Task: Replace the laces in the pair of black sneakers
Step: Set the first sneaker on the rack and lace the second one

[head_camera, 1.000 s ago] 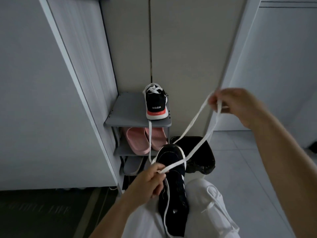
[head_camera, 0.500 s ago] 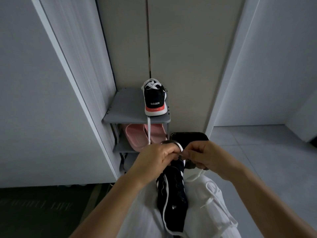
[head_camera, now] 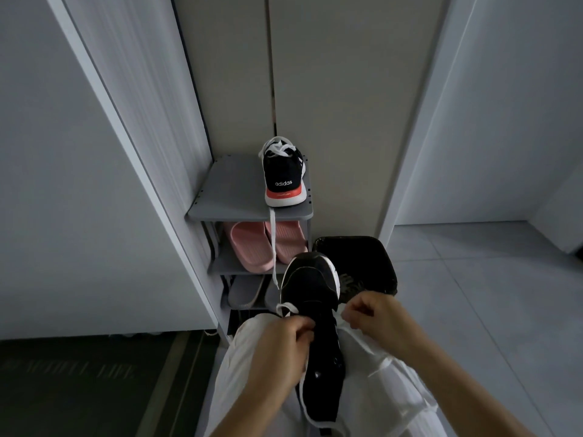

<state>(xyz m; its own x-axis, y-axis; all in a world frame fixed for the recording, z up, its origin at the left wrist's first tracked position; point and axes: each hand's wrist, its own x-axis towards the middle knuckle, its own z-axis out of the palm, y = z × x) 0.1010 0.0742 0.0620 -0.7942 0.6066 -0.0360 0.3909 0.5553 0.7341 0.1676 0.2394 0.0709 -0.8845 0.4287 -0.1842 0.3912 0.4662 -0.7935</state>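
Observation:
A black sneaker (head_camera: 310, 287) with a white sole edge lies toe-forward between my knees on my white trousers. My left hand (head_camera: 284, 345) pinches the white lace (head_camera: 287, 309) at the shoe's left eyelets, where a small loop shows. My right hand (head_camera: 373, 313) has its fingers curled at the shoe's right side and pinches the other lace end. The second black sneaker (head_camera: 284, 175), with white laces and a red heel stripe, stands on top of the grey shoe rack (head_camera: 230, 197); one lace end hangs down over the rack's front.
Pink slippers (head_camera: 252, 244) sit on the rack's second shelf and grey ones (head_camera: 244, 291) below. A black lined bin (head_camera: 362, 263) stands right of the rack. White walls rise at left and behind. Grey floor tiles (head_camera: 473, 294) lie to the right, a dark mat (head_camera: 79, 383) at left.
My right hand came down from holding the lace high at the right, met my left at the shoe's toe end, and now both hands sit apart at the shoe's sides.

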